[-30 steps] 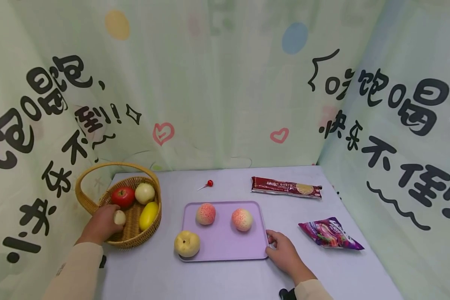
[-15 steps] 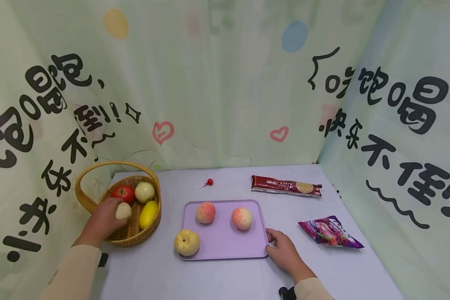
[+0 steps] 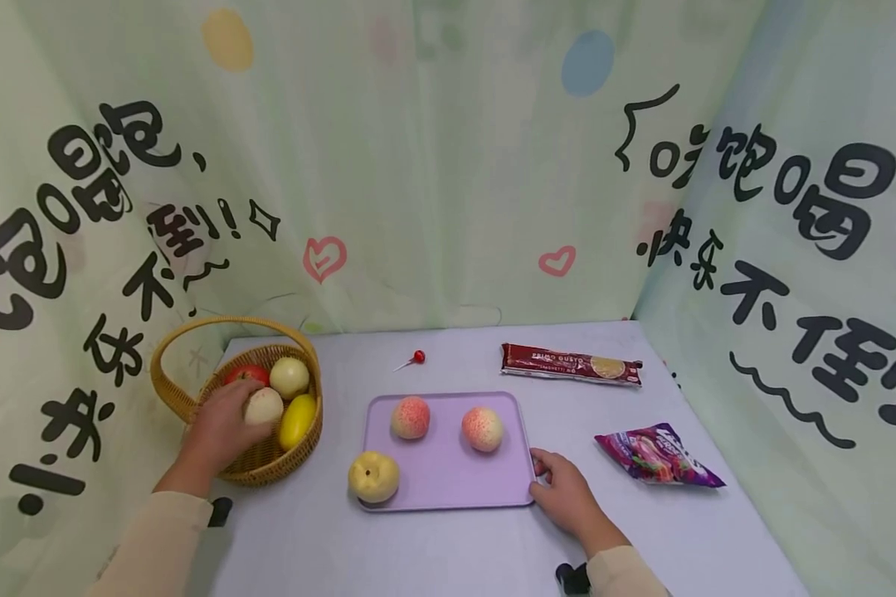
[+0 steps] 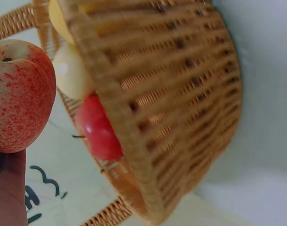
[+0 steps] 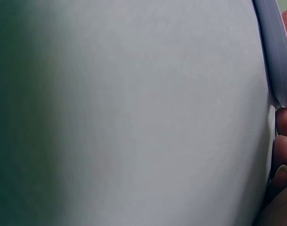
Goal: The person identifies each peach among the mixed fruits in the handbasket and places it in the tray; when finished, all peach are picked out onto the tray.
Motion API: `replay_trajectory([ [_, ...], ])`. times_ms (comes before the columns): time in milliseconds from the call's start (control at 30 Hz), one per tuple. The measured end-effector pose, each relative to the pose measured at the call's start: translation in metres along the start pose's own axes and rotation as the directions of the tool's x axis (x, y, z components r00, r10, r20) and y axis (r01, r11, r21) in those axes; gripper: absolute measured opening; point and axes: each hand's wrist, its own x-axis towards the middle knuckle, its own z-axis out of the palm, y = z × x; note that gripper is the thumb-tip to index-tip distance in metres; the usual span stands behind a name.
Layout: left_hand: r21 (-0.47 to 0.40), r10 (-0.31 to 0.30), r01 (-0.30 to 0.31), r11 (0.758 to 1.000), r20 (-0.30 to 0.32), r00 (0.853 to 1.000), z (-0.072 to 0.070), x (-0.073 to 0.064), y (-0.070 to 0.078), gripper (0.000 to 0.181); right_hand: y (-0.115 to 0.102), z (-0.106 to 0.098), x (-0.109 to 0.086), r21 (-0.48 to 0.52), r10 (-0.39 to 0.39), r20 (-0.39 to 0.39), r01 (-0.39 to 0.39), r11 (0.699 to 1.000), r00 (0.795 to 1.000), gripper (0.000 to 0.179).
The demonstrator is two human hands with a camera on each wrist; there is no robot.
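Observation:
My left hand [image 3: 220,423] grips a peach [image 3: 264,407] over the wicker basket [image 3: 269,474]. In the head view the peach looks pale; red speckles cover the side seen in the left wrist view. Inside the basket lie a red apple-like fruit [image 3: 246,375], a pale round fruit [image 3: 289,377] and a yellow oval fruit [image 3: 297,421]. At the lower right corner of the purple tray [image 3: 455,489], my right hand [image 3: 567,493] pinches the rim. Two speckled peaches, one left [image 3: 411,417] and one right [image 3: 482,429], plus a yellow round fruit [image 3: 373,477], sit on the tray.
Behind the tray lies a red lollipop [image 3: 418,357]. A dark red spaghetti pack [image 3: 571,365] is at the back right, with a purple snack bag [image 3: 659,454] nearer. Printed curtains [image 3: 433,166] enclose the table's back and sides. The basket's handle [image 3: 231,320] arches above it.
My left hand has lifted the peach up and to the right within the basket area, so more of it shows. The right hand stays at the tray rim.

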Motion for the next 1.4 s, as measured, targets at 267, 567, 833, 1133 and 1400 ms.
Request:
replay_trajectory([
  [267, -0.067, 0.030, -0.034, 0.997, -0.059, 0.998, 0.007, -0.008, 0.023, 0.059, 0.001, 0.000, 0.000, -0.006, -0.003, 0.016, 0.003, 1.000, 1.000, 0.060],
  [567, -0.158, 0.104, -0.121, 0.980, -0.110, 0.988, 0.034, -0.008, 0.056, 0.058, 0.002, -0.002, 0.004, -0.015, -0.002, 0.015, 0.002, 1.000, 1.000, 0.059],
  [833, -0.170, 0.213, -0.249, 0.954, -0.205, 0.955, 0.053, -0.006, 0.077, 0.059, 0.000, -0.002, 0.002, 0.000, 0.013, 0.019, -0.013, 1.000, 1.000, 0.059],
  [1133, -0.290, 0.190, -0.227, 0.930, -0.149, 0.970, 0.074, -0.011, 0.107, 0.059, 0.001, -0.002, 0.000, 0.006, 0.012, 0.017, -0.012, 1.000, 1.000, 0.059],
  [1400, -0.336, 0.163, -0.181, 0.924, -0.081, 0.983, 0.093, -0.017, 0.133, 0.061, 0.003, -0.002, 0.000, 0.004, -0.002, 0.012, 0.002, 1.000, 1.000, 0.058],
])
